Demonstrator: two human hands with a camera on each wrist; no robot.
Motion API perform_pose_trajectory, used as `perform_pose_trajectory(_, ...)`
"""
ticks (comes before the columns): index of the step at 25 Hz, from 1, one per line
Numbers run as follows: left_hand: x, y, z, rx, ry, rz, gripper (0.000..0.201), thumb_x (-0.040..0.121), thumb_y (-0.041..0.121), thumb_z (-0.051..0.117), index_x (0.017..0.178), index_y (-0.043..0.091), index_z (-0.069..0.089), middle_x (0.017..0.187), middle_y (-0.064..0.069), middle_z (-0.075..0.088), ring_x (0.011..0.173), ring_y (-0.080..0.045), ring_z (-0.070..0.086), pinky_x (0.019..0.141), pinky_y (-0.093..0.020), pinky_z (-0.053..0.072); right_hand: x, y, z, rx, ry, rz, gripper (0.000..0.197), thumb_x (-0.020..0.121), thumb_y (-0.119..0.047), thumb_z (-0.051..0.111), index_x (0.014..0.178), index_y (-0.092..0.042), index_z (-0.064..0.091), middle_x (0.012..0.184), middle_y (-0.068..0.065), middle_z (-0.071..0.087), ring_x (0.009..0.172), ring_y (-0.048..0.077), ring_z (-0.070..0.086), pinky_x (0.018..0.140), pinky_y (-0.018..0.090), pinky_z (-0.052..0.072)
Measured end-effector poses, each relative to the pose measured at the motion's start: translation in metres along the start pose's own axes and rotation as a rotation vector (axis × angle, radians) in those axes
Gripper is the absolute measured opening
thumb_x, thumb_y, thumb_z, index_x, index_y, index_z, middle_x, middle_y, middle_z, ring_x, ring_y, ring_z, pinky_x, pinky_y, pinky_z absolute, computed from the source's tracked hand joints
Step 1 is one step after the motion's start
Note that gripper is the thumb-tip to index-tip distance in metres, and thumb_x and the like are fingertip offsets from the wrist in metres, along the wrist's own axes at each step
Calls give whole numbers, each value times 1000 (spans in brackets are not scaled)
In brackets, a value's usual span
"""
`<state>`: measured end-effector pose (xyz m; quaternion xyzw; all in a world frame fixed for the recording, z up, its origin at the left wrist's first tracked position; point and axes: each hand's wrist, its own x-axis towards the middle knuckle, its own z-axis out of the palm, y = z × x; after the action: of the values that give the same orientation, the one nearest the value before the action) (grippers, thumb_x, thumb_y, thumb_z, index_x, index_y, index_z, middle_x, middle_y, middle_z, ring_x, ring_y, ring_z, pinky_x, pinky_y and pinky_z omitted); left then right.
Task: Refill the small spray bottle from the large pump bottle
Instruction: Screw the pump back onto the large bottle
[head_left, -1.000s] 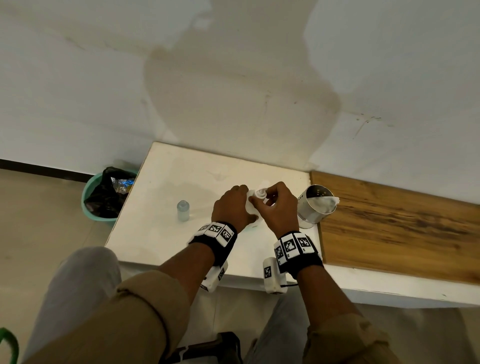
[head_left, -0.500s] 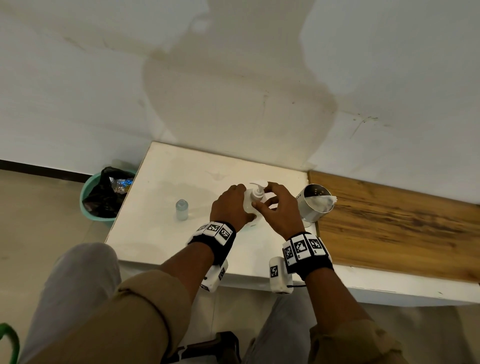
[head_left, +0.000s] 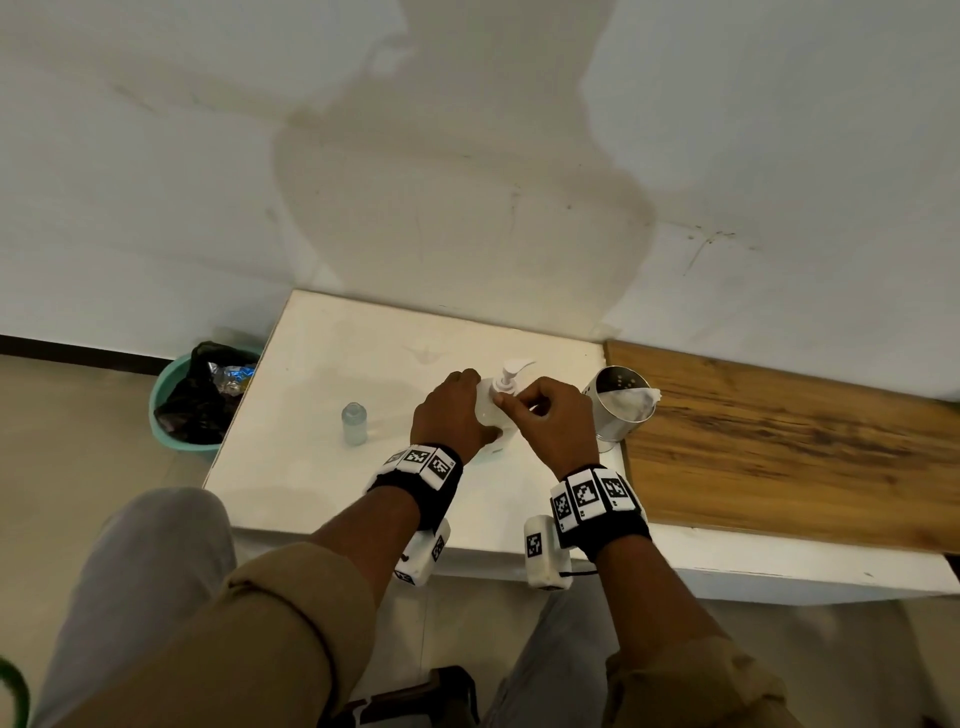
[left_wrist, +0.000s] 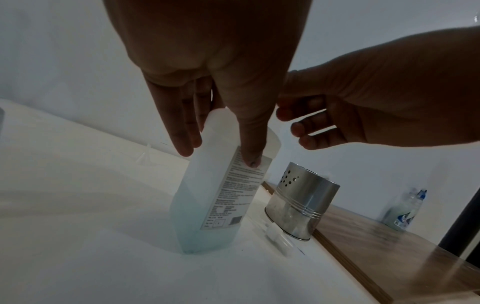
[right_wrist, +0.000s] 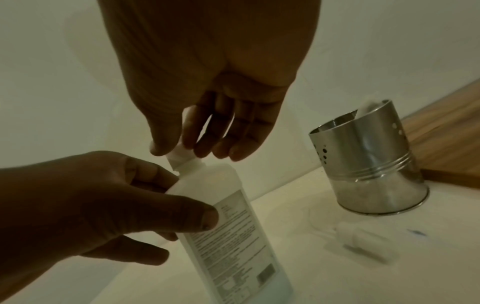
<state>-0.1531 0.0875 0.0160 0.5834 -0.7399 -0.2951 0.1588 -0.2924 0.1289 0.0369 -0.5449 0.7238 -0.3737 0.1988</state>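
Note:
The large white pump bottle (head_left: 488, 410) stands on the white table (head_left: 322, 358), with bluish liquid low in it (left_wrist: 202, 222). My left hand (head_left: 447, 410) grips its body, thumb on the label (left_wrist: 218, 154). My right hand (head_left: 540, 410) pinches the collar under the pump head (head_left: 511, 370) between thumb and fingers (right_wrist: 179, 150). The small clear spray bottle (head_left: 354, 423) stands uncapped to the left, apart from both hands. Its spray cap (right_wrist: 363, 240) lies on the table by the steel cup.
A perforated steel cup (head_left: 618, 410) with white paper in it stands just right of my right hand. A wooden board (head_left: 779, 441) adjoins the table on the right. A green bin (head_left: 192, 405) sits on the floor to the left. The wall runs close behind.
My right hand has turned at the top of the pump bottle, and the pump head now shows above its fingers. The left hand and the small bottle have stayed put.

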Motion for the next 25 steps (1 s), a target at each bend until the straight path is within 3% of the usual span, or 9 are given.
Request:
perform_pose_trajectory(3, 1, 0, 0, 4, 0, 0, 62, 68, 41, 81, 116, 17, 50, 114, -1, 58, 100, -25, 61, 80, -38, 50, -2, 7, -4, -1, 17, -34, 29, 77, -47, 78, 83, -23, 63, 81, -10, 64, 66, 8, 58, 58, 18, 48)
perform_pose_trajectory(6, 0, 0, 0, -1, -2, 3, 62, 68, 41, 80, 116, 17, 50, 114, 0, 58, 100, -25, 61, 79, -37, 49, -1, 7, 3, 132, -48, -75, 33, 85, -23, 75, 115, -16, 64, 109, -2, 63, 87, 14, 63, 68, 15, 51)
perform_pose_trajectory(8, 0, 0, 0, 0, 1, 4, 63, 68, 41, 80, 117, 17, 50, 115, 0, 58, 100, -25, 61, 79, -37, 49, 2, 5, 9, 163, -84, -91, 32, 88, -13, 70, 119, -12, 65, 115, 2, 63, 98, 19, 62, 73, 16, 49)
perform_pose_trajectory(10, 0, 1, 0, 6, -8, 2, 63, 68, 41, 80, 118, 17, 49, 116, -1, 58, 100, -25, 61, 80, -37, 49, 4, 3, 11, 182, -55, -41, 30, 85, -16, 73, 114, -17, 68, 110, -2, 65, 97, 17, 63, 72, 17, 49)
perform_pose_trajectory(12, -1, 1, -1, 15, -8, 0, 63, 68, 42, 80, 118, 17, 49, 116, -1, 58, 100, -25, 61, 80, -37, 50, 5, 0, 12, 148, -3, 31, 27, 76, -30, 81, 99, -22, 67, 95, -7, 68, 83, 12, 63, 65, 20, 47)
perform_pose_trajectory(15, -1, 0, -1, 4, -3, 2, 63, 69, 42, 79, 118, 17, 50, 116, 0, 59, 100, -25, 61, 79, -37, 49, 3, -1, 11, 68, 10, 89, 42, 67, -43, 85, 87, -20, 57, 83, -5, 64, 73, 13, 60, 62, 26, 48)
perform_pose_trajectory(17, -2, 1, -3, 11, -10, -4, 63, 69, 41, 80, 118, 17, 49, 117, 0, 59, 101, -25, 61, 80, -38, 49, 2, 0, 11, 90, -2, 42, 43, 69, -40, 85, 94, -19, 58, 90, -4, 63, 75, 14, 60, 63, 26, 49)
perform_pose_trajectory(21, -1, 4, -4, 17, -17, -7, 62, 70, 40, 79, 118, 16, 50, 117, -1, 58, 102, -26, 61, 82, -38, 50, 6, 0, 5, 156, -108, -112, 37, 84, -18, 74, 120, -20, 65, 108, -8, 67, 77, 6, 63, 64, 12, 45)
perform_pose_trajectory(25, -2, 2, -3, 15, -14, -4, 61, 69, 40, 79, 117, 16, 49, 116, -1, 58, 102, -26, 61, 78, -37, 48, 10, -4, 11, 121, -14, 0, 31, 72, -23, 84, 97, -20, 65, 93, -7, 68, 67, 6, 59, 60, 10, 42)
